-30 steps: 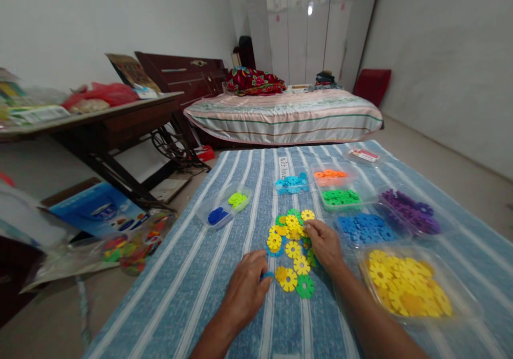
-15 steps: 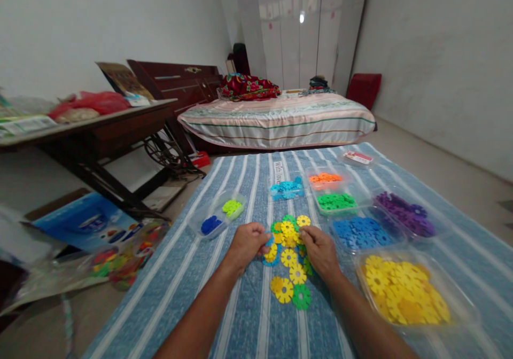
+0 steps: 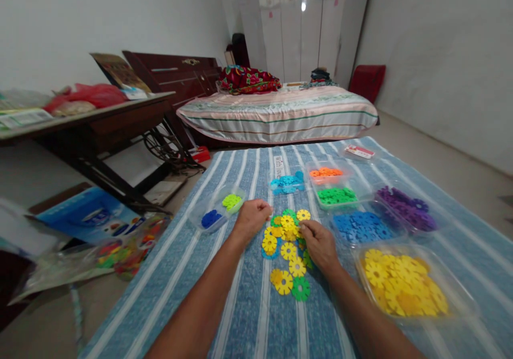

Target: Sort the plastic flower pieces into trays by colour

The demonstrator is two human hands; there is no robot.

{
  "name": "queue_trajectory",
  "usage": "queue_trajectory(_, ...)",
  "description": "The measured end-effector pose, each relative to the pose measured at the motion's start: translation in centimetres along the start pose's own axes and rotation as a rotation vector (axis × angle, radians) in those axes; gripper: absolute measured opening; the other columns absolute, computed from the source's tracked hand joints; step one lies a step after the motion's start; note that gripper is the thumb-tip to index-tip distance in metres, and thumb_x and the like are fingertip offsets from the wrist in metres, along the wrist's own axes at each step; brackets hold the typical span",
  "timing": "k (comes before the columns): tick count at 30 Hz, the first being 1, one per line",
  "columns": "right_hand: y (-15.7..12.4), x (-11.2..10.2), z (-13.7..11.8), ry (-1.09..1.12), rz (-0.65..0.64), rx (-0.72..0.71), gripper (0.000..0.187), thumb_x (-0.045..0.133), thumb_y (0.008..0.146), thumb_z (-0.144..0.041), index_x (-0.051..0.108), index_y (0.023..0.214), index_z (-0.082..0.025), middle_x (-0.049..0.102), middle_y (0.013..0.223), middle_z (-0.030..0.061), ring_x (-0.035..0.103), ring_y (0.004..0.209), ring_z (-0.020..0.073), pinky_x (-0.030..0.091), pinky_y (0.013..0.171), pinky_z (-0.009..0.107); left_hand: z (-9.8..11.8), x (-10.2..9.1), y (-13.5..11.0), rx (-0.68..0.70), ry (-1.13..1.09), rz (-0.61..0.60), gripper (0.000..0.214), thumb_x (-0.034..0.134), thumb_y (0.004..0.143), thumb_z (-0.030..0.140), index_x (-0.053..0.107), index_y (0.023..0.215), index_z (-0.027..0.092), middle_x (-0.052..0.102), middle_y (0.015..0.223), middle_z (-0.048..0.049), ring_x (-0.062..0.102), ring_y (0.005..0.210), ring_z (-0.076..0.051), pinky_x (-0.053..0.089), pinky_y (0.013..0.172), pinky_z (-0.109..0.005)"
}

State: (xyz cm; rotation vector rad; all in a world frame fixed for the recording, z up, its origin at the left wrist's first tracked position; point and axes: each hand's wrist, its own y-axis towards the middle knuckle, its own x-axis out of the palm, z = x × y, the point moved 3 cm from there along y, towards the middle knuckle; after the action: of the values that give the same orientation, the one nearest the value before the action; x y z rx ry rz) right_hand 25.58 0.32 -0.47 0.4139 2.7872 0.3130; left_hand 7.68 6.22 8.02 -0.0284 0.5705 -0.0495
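A loose pile of notched plastic discs [image 3: 288, 251], mostly yellow with some green and blue, lies on the striped cloth between my hands. My left hand [image 3: 253, 219] is just past the pile's upper left, its fingertips pinched together; whatever they hold is hidden. On the other side, my right hand [image 3: 320, 246] has thumb and forefinger closed at the pile's right edge, against yellow discs. I cannot make out whether a disc is between those fingers. A green disc [image 3: 300, 289] lies at the near end of the pile.
Clear tubs hold sorted discs: dark blue and lime in the left tub [image 3: 218, 224], light blue [image 3: 287, 184], orange and green [image 3: 336, 196], blue [image 3: 363, 228], purple [image 3: 404, 209] and yellow [image 3: 404, 281]. Beyond the striped cloth [image 3: 192, 295] stands a bed [image 3: 276, 118].
My left hand has moved up and away from the pile; the blue disc that showed at its fingers no longer shows there. My right hand stays at the pile's right edge.
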Motion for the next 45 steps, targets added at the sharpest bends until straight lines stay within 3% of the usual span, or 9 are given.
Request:
queue_trajectory(6, -0.1, -0.2, 0.0, -0.020, 0.004, -0.008, 0.031, 0.048, 0.083, -0.038, 0.072, 0.085, -0.018, 0.071, 0.085, 0.0045, 0.064, 0.080, 0.0212, 0.047, 0.074, 0.031, -2.4, -1.3, -4.0, -0.020, 0.614, -0.157, 0.018, 0.053, 0.074, 0.022, 0.066, 0.063, 0.016, 0.065, 0.063, -0.0007, 0.059, 0.065, -0.015, 0.034, 0.057, -0.023)
queue_trajectory(9, -0.2, -0.3, 0.0, -0.020, -0.003, -0.010, 0.032, 0.048, 0.083, -0.038, 0.072, 0.085, -0.018, 0.071, 0.085, 0.0049, 0.064, 0.081, 0.0221, 0.047, 0.075, 0.032, -2.5, -1.1, -6.0, -0.050, 0.704, -0.236, 0.015, 0.055, 0.074, 0.023, 0.069, 0.070, 0.017, 0.067, 0.070, -0.0021, 0.061, 0.069, -0.016, 0.032, 0.057, -0.024)
queue_trajectory(13, -0.2, -0.4, 0.2, -0.014, 0.003, 0.000, 0.032, 0.049, 0.081, -0.040, 0.072, 0.085, -0.018, 0.071, 0.085, 0.0056, 0.064, 0.081, 0.0227, 0.048, 0.076, 0.033, -2.7, -0.4, -7.2, -0.015, 0.723, -0.207, 0.017, 0.060, 0.073, 0.026, 0.070, 0.084, 0.019, 0.068, 0.082, -0.0026, 0.061, 0.076, -0.017, 0.035, 0.062, -0.024)
queue_trajectory(20, -0.2, -0.4, 0.2, -0.014, 0.002, -0.003, 0.032, 0.050, 0.081, -0.040, 0.072, 0.087, -0.018, 0.072, 0.087, 0.0055, 0.065, 0.082, 0.0224, 0.048, 0.077, 0.033, -3.6, 0.9, -7.1, 0.013, 0.654, -0.092, 0.014, 0.061, 0.077, 0.029, 0.067, 0.084, 0.019, 0.064, 0.087, -0.0028, 0.059, 0.082, -0.016, 0.038, 0.070, -0.024)
queue_trajectory(24, -0.2, -0.5, -0.1, -0.018, 0.008, -0.014, 0.032, 0.049, 0.082, -0.039, 0.073, 0.086, -0.018, 0.072, 0.086, 0.0059, 0.064, 0.081, 0.0224, 0.048, 0.077, 0.034, -3.2, 1.6, -7.4, 0.107, 0.587, -0.147, 0.016, 0.059, 0.079, 0.027, 0.067, 0.091, 0.020, 0.061, 0.089, -0.0031, 0.058, 0.084, -0.017, 0.039, 0.072, -0.024)
queue_trajectory(29, -0.3, -0.6, -0.3, -0.029, 0.003, -0.024, 0.032, 0.049, 0.082, -0.039, 0.073, 0.085, -0.019, 0.072, 0.085, 0.0052, 0.064, 0.080, 0.0218, 0.048, 0.076, 0.033, -3.2, 1.9, -7.6, 0.106, 0.577, -0.150, 0.026, 0.063, 0.075, 0.027, 0.065, 0.100, 0.019, 0.060, 0.092, -0.0040, 0.057, 0.087, -0.019, 0.040, 0.075, -0.027)
queue_trajectory(34, -0.2, -0.5, -0.1, -0.031, -0.010, -0.009, 0.033, 0.048, 0.083, -0.040, 0.072, 0.086, -0.017, 0.071, 0.086, 0.0057, 0.064, 0.081, 0.0216, 0.047, 0.076, 0.032, -3.4, 2.0, -7.4, 0.108, 0.576, -0.116, 0.014, 0.064, 0.071, 0.026, 0.061, 0.081, 0.017, 0.058, 0.083, -0.0023, 0.055, 0.080, -0.018, 0.038, 0.071, -0.026)
queue_trajectory(40, -0.3, -0.5, 0.0, -0.035, -0.014, -0.005, 0.033, 0.048, 0.083, -0.040, 0.072, 0.087, -0.017, 0.071, 0.085, 0.0053, 0.063, 0.079, 0.0210, 0.047, 0.075, 0.032, -4.9, 1.4, -7.0, -0.033, 0.174, -0.160, 0.007, 0.059, 0.064, 0.020, 0.055, 0.069, 0.017, 0.045, 0.055, 0.0073, 0.043, 0.052, -0.009, 0.029, 0.052, -0.021)
queue_trajectory(45, -0.3, -0.5, -0.3, -0.030, -0.002, -0.012, 0.033, 0.048, 0.082, -0.039, 0.072, 0.086, -0.018, 0.071, 0.084, 0.0050, 0.064, 0.079, 0.0212, 0.047, 0.075, 0.031, -5.5, 0.6, -7.1, -0.167, -0.050, -0.186, 0.016, 0.059, 0.065, 0.031, 0.057, 0.071, 0.017, 0.050, 0.049, 0.0061, 0.046, 0.045, -0.010, 0.030, 0.046, -0.020)
